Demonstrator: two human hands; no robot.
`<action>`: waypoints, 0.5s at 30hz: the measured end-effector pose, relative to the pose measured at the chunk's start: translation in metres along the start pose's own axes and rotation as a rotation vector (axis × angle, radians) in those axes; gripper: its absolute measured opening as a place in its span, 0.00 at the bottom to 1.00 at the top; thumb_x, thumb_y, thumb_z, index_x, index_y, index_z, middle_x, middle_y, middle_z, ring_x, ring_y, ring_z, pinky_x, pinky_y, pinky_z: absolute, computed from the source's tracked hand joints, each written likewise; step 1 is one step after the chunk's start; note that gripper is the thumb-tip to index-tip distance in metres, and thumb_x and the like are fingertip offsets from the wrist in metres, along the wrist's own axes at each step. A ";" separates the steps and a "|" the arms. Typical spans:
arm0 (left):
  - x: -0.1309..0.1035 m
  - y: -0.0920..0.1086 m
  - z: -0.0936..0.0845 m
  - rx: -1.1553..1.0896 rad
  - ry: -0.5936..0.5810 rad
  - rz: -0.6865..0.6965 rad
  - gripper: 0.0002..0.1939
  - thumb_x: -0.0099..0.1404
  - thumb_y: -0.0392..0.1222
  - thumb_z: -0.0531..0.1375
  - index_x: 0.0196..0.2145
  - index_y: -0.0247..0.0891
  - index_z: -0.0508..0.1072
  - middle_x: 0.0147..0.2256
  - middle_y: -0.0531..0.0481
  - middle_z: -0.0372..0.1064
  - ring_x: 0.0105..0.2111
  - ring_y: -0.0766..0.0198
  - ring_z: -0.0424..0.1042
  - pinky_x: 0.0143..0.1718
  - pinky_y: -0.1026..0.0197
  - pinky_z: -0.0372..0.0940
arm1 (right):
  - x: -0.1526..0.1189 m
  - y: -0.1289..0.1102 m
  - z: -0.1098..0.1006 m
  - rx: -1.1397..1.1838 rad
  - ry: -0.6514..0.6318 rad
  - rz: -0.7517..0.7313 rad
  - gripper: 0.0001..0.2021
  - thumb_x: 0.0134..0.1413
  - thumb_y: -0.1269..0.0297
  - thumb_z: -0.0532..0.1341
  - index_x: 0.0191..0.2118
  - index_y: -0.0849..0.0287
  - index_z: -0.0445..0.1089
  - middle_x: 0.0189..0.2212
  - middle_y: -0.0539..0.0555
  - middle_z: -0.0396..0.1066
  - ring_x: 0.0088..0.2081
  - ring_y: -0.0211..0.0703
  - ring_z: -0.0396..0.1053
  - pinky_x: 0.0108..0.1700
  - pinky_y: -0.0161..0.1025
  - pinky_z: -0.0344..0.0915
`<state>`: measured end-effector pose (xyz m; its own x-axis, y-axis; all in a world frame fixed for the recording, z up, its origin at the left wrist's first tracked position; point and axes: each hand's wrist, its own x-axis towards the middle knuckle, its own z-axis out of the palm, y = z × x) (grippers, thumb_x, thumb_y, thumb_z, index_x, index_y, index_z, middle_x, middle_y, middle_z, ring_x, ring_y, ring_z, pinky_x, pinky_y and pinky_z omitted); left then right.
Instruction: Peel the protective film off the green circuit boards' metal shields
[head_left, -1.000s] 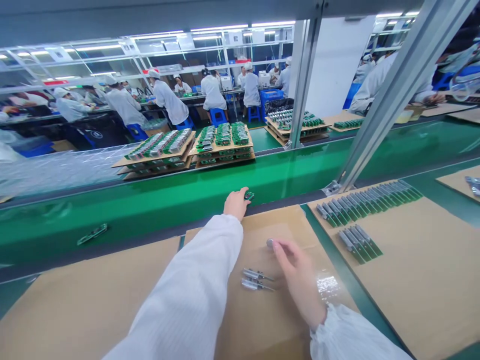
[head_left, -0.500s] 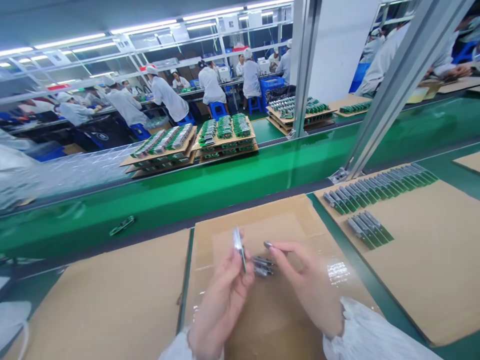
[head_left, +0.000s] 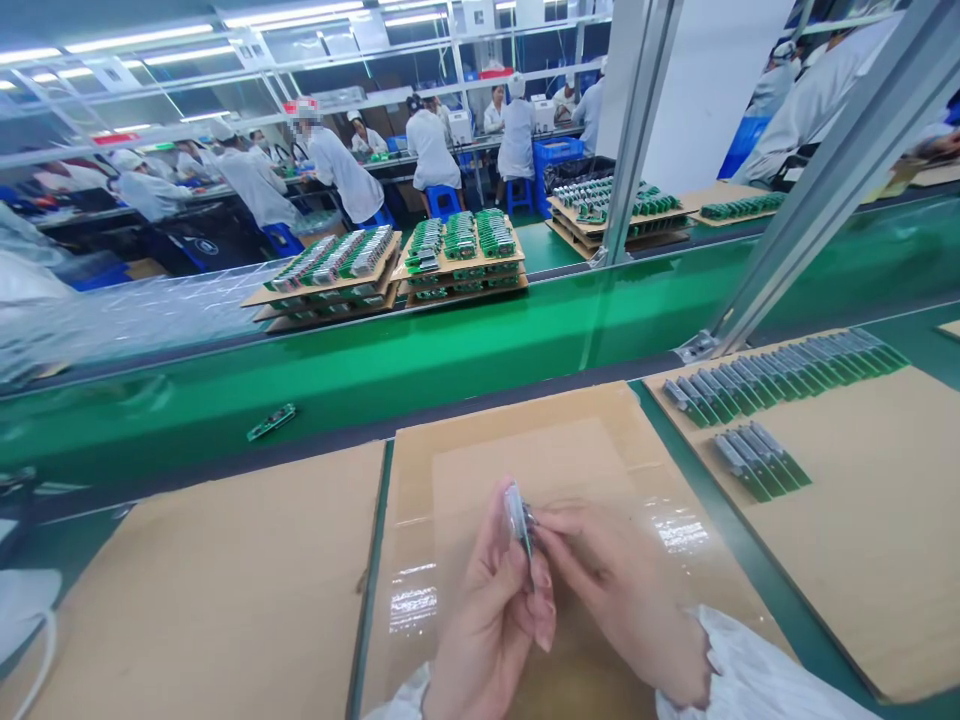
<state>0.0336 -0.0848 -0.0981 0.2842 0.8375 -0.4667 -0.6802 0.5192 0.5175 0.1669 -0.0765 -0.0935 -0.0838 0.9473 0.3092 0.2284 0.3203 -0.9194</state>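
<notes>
My left hand (head_left: 499,590) is closed around a small circuit board (head_left: 517,512) with a silver-grey block along it, held upright above a tape-covered cardboard sheet (head_left: 465,440). My right hand (head_left: 607,570) is closed in a pinch, thumb and forefinger against the board's right side. Between those fingertips is a small dark metallic piece (head_left: 529,517), mostly hidden, and I cannot tell whether it is attached to the board. Both hands cover the middle of the sheet.
Rows of similar boards (head_left: 787,375) lie on the cardboard at right. Another cardboard sheet (head_left: 247,570) is at left. A single board (head_left: 271,422) rests on the green conveyor belt (head_left: 420,360). Stacked boards (head_left: 461,240) stand beyond, and a metal post (head_left: 817,200) rises at right.
My right hand has brought the small dark piece left to the board. My left hand has shifted right and slightly down with the board. The view has shifted slightly.
</notes>
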 end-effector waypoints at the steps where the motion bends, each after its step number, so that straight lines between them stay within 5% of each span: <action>1: -0.001 0.001 0.002 0.060 -0.004 0.022 0.41 0.55 0.40 0.69 0.62 0.49 0.55 0.21 0.57 0.68 0.17 0.71 0.67 0.16 0.73 0.61 | 0.000 0.000 0.000 0.026 -0.013 0.028 0.09 0.60 0.68 0.56 0.40 0.54 0.74 0.32 0.53 0.75 0.36 0.42 0.74 0.41 0.36 0.70; 5: -0.004 0.001 0.012 0.278 0.087 0.163 0.43 0.55 0.43 0.68 0.63 0.43 0.54 0.22 0.53 0.73 0.19 0.65 0.71 0.22 0.65 0.68 | 0.000 0.001 0.002 0.420 -0.053 0.309 0.11 0.61 0.58 0.56 0.39 0.53 0.74 0.20 0.47 0.63 0.20 0.36 0.63 0.24 0.34 0.64; 8: -0.009 -0.001 0.022 0.360 0.200 0.296 0.41 0.54 0.43 0.68 0.62 0.38 0.58 0.22 0.51 0.76 0.20 0.60 0.74 0.28 0.58 0.71 | 0.001 0.003 0.003 0.774 -0.103 0.480 0.12 0.56 0.54 0.61 0.39 0.56 0.75 0.19 0.45 0.58 0.19 0.33 0.57 0.22 0.33 0.57; 15: -0.017 -0.006 0.033 0.394 0.327 0.350 0.42 0.51 0.43 0.70 0.61 0.37 0.60 0.22 0.51 0.77 0.18 0.59 0.74 0.25 0.58 0.73 | 0.003 0.003 -0.002 0.904 -0.207 0.624 0.15 0.53 0.55 0.64 0.41 0.61 0.75 0.19 0.47 0.61 0.19 0.32 0.53 0.23 0.33 0.52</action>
<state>0.0554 -0.0965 -0.0693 -0.1748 0.9064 -0.3845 -0.3774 0.2990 0.8764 0.1695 -0.0724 -0.0951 -0.3795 0.8942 -0.2375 -0.4952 -0.4131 -0.7643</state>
